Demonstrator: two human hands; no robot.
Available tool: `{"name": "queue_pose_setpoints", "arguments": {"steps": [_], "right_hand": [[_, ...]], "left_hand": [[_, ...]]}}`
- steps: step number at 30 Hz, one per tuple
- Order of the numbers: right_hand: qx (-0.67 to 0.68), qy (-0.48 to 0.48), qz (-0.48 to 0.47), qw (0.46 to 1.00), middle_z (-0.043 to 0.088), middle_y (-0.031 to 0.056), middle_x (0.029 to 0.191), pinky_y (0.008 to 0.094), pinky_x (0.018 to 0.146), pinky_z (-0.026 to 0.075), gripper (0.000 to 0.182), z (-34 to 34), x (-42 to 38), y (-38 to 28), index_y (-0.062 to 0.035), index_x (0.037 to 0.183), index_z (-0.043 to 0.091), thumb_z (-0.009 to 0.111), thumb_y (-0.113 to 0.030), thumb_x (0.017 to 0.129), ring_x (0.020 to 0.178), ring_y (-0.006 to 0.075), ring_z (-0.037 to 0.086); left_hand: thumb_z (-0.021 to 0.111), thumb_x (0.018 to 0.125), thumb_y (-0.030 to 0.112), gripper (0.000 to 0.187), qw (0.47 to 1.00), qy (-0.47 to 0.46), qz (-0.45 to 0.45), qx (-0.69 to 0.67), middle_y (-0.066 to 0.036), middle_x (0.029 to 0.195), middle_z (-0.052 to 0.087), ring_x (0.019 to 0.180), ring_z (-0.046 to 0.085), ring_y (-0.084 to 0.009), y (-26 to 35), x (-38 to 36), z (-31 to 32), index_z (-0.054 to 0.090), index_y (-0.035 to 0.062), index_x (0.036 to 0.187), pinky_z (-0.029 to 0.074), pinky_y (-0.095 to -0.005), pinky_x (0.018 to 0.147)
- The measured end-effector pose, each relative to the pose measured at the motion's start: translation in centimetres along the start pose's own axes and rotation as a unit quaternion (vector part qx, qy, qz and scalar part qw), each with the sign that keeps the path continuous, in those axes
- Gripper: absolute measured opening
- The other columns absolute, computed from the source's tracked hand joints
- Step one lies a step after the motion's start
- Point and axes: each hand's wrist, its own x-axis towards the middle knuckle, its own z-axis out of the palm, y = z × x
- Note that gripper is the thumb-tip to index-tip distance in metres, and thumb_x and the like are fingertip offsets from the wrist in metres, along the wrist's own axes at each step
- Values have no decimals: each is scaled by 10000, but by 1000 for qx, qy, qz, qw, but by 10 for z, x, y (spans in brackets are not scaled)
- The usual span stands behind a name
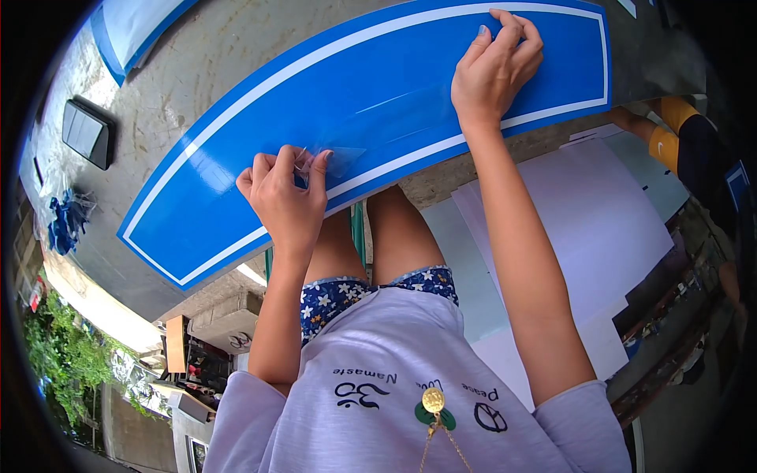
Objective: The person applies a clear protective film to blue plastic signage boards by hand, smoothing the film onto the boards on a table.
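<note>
A long curved blue sign panel (pixel 260 158) with a white border line lies on the grey table. My left hand (pixel 284 189) is closed in a pinch on a piece of clear plastic film (pixel 344 160), near the panel's lower edge. The film is crumpled at my fingers, and a loose corner spreads to the right over the blue. Farther right, my right hand (pixel 497 75) rests on the panel with bent fingers, the index fingertip at the upper white line and the thumb apart from it. Nothing shows between those fingers.
On the table (pixel 177 98) at left are a black box-shaped object (pixel 88 132) and a bundle of blue scraps with clear plastic (pixel 69 221). Another blue-and-white panel (pixel 134 31) lies at upper left. White sheets (pixel 576 221) are at right, near another person's arm (pixel 631 122).
</note>
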Motion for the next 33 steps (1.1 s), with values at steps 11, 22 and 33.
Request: {"name": "queue_pose_setpoints", "arguments": {"steps": [11,22,33], "right_hand": [[-23,-1,4,1000,437,122,1203,452,972,338,247,-2,1,2,-80,1166,544,547,-123,923,1094,307,439],[-31,-3,-2,1000,449,129,1191,447,961,344,230,-4,3,5,-72,1146,547,541,-115,920,1095,303,443],[-34,-9,6,999,450,139,1192,430,975,335,236,-8,4,6,-49,1153,532,520,-127,931,1113,311,423]], "left_hand": [[772,797,295,248,999,-7,-9,36,43,596,523,659,485,-154,-3,-4,-4,599,139,711,288,-356,786],[773,795,296,265,999,-9,-11,39,41,591,508,658,480,-156,-12,-7,-11,585,135,701,284,-358,778],[782,783,288,270,999,0,-15,30,37,597,508,655,478,-155,-22,-11,-18,578,135,692,283,-354,767]]}}
